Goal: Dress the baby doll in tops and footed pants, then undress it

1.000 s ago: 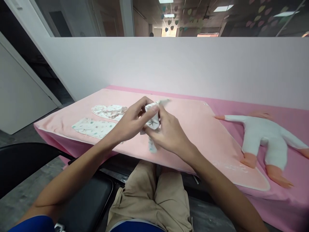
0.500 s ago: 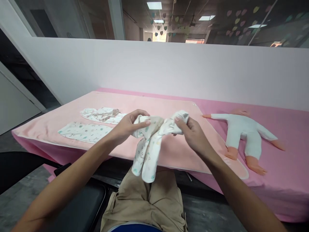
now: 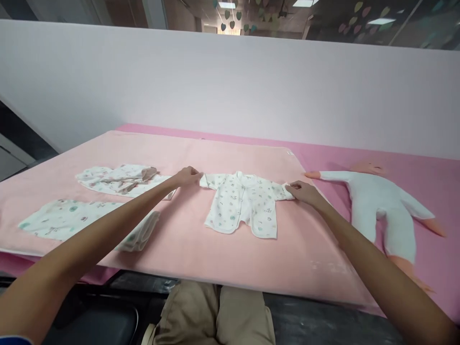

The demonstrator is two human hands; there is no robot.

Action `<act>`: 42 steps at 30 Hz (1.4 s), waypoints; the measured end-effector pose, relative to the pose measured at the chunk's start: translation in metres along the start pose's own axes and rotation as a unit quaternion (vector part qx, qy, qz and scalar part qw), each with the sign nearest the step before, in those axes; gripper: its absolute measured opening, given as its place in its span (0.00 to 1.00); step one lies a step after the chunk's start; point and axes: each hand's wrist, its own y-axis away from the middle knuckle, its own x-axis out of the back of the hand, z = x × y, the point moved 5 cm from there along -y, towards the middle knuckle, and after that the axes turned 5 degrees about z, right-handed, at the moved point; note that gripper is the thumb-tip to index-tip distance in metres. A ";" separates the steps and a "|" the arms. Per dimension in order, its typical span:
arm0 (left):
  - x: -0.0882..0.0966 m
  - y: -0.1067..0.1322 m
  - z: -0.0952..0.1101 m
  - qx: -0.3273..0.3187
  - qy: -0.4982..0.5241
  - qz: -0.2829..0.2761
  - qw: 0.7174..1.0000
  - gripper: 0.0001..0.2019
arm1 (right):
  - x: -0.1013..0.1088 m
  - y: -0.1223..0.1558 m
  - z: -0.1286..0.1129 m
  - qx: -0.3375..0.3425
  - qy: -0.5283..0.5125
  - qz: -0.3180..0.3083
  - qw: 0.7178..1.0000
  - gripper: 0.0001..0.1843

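A small white baby jacket [image 3: 230, 203] with a scattered print lies spread on the pink blanket [image 3: 187, 258], its front opening toward me and its sleeves stretched out to both sides. My left hand [image 3: 189, 176] pinches the cuff of the sleeve on the left. At the other sleeve's cuff, my right hand [image 3: 304, 190] is closed on the cloth. Both arms reach far forward over the table. Left of the jacket are a folded printed garment [image 3: 68, 218], partly covered by my left forearm, and a crumpled printed garment [image 3: 118, 178] behind it.
A baby doll [image 3: 381, 201] in a white suit lies on the pink cloth [image 3: 431, 187] at the right, partly behind my right forearm. A white wall [image 3: 230, 86] rises behind the table. A black chair [image 3: 97, 321] stands at lower left.
The jacket was bunched and hanging between my hands above the table's front edge. Now it lies flat on the blanket, and my hands have moved forward and apart. The view has shifted closer.
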 end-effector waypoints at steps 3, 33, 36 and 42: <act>-0.011 -0.021 -0.014 -0.002 -0.055 -0.067 0.996 0.22 | -0.018 -0.017 0.017 -0.048 -0.023 0.011 0.999 0.21; -0.021 -0.050 -0.006 0.089 0.177 -0.123 0.972 0.23 | -0.049 -0.067 0.047 -0.047 -0.254 0.105 0.960 0.17; -0.017 -0.051 -0.006 0.084 0.174 -0.099 0.976 0.18 | -0.051 -0.071 0.050 -0.059 -0.311 0.111 0.942 0.17; -0.015 -0.064 -0.019 0.058 0.166 0.006 0.984 0.26 | -0.044 -0.072 0.045 -0.103 -0.259 0.124 0.952 0.16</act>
